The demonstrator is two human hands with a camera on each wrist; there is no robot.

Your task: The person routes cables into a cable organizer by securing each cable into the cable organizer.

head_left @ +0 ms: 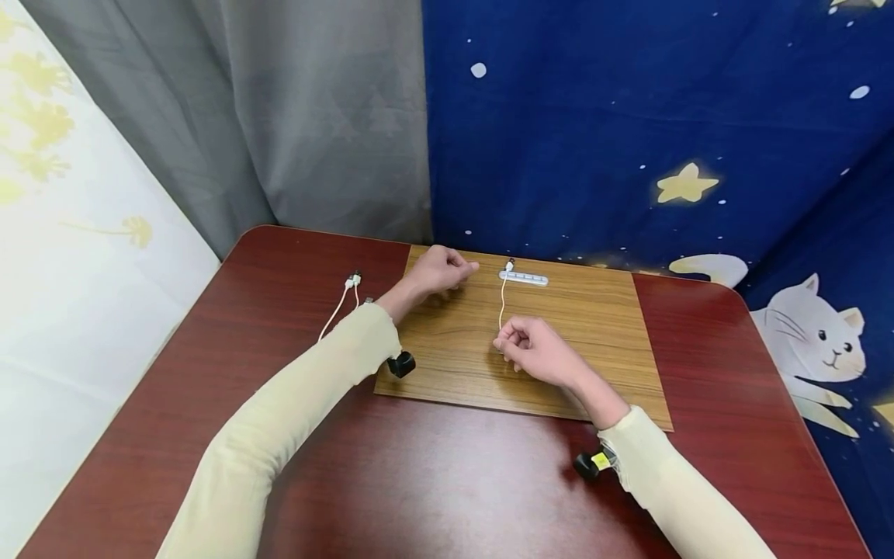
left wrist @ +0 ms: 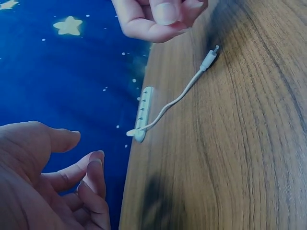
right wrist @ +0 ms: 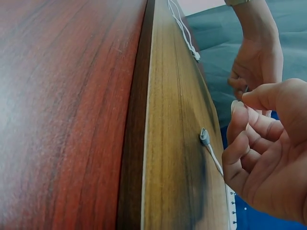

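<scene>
A short white charging cable (head_left: 502, 301) lies on the wood-grain board, one end set in the end slot of a slim, pale cable holder (head_left: 532, 279) at the board's far edge. Its other plug (left wrist: 209, 60) rests loose on the board. Over that loose end is my right hand (head_left: 534, 349), fingers loosely curled and holding nothing; the plug (right wrist: 205, 136) shows apart from the fingertips in the right wrist view. My left hand (head_left: 440, 272) hovers left of the holder, its thumb and bent fingers parted (left wrist: 72, 177) with nothing between them.
More white cables (head_left: 338, 309) with plugs lie on the red-brown table (head_left: 454, 481), left of the board (head_left: 587, 341), partly behind my left sleeve. Grey (head_left: 328, 116) and blue starry curtains (head_left: 594, 132) hang right behind the table's far edge.
</scene>
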